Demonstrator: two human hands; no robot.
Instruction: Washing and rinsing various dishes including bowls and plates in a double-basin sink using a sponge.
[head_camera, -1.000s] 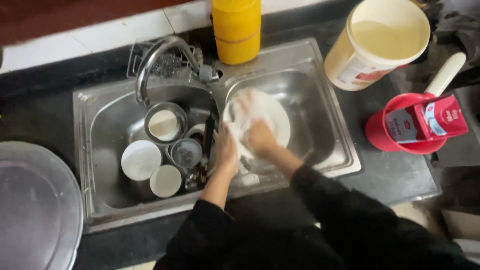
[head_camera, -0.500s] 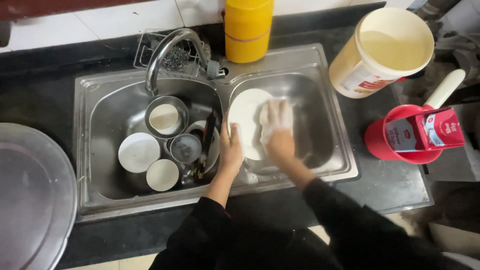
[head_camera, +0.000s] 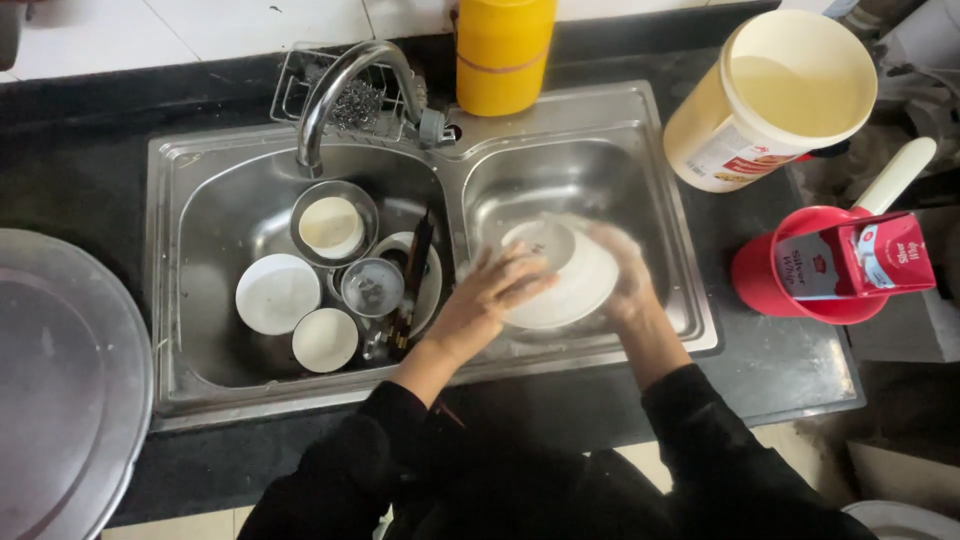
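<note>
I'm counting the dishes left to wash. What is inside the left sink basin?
The left sink basin holds a steel bowl, two white bowls, a small steel cup and a white plate under dark utensils. Anything beneath them is hidden.

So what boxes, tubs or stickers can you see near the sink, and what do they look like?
Carton: red and white box, tipped in the red scoop, right of the sink.
Tub: round, cream, open, behind the scoop; white and red label on its side.
Yellow can: behind the sink, orange band, no label showing.
</note>
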